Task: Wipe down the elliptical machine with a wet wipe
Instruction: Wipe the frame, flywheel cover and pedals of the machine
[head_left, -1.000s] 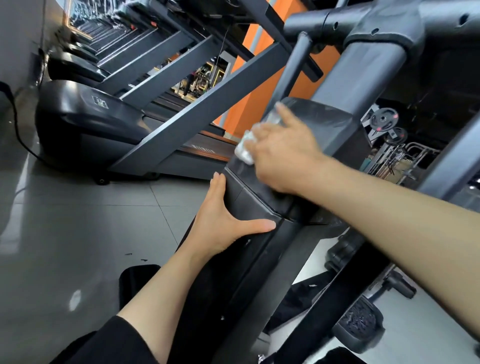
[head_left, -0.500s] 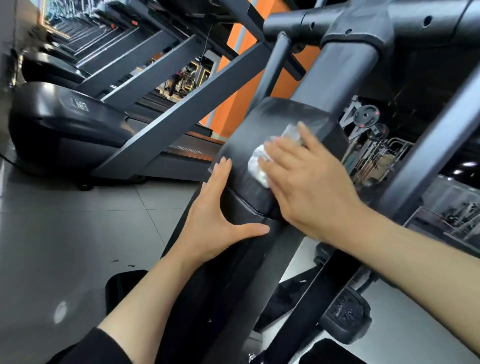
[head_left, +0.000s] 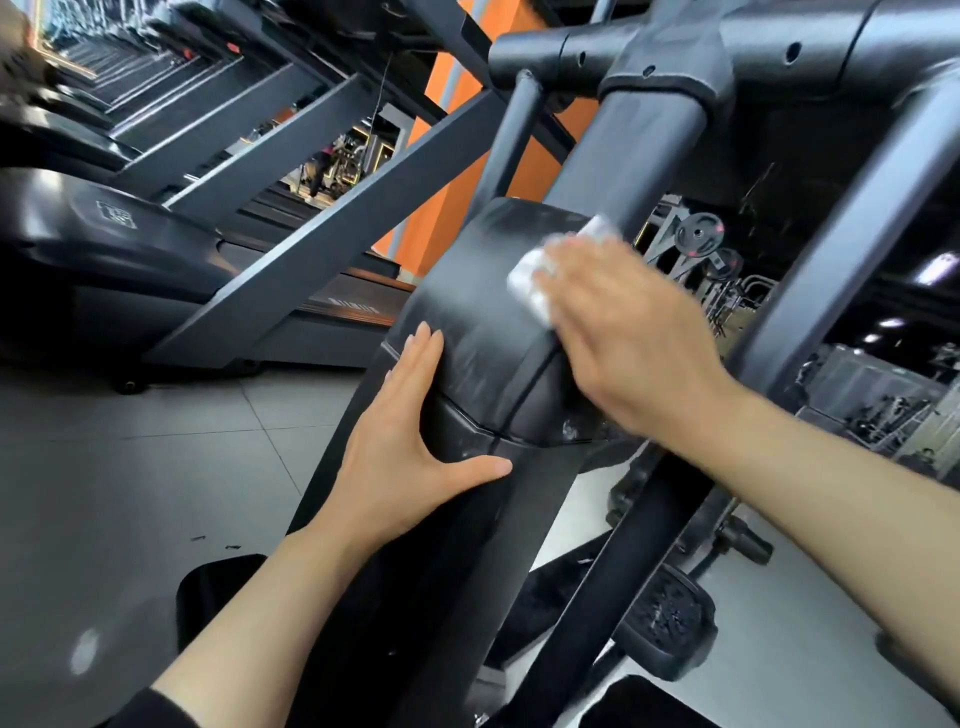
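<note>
The elliptical machine's black housing (head_left: 483, 312) runs up the middle of the view to a grey upright post and crossbar. A white wet wipe (head_left: 535, 280) lies flat on the housing's upper right face. My right hand (head_left: 623, 338) presses on the wipe with straight, blurred fingers and covers most of it. My left hand (head_left: 400, 447) rests on the left side of the housing lower down, fingers straight up along its edge and thumb stretched across the front seam. Damp streaks show on the housing above my left hand.
A row of treadmills (head_left: 130, 249) stretches off at the left over a grey tiled floor (head_left: 130, 467). A grey moving arm (head_left: 841, 244) of the elliptical slants up at the right, with a black pedal (head_left: 665, 623) below. Weight plates on a rack (head_left: 698, 239) stand behind.
My right hand has slid the wipe up and to the right across the housing's top face. My left hand has stayed braced on the left side.
</note>
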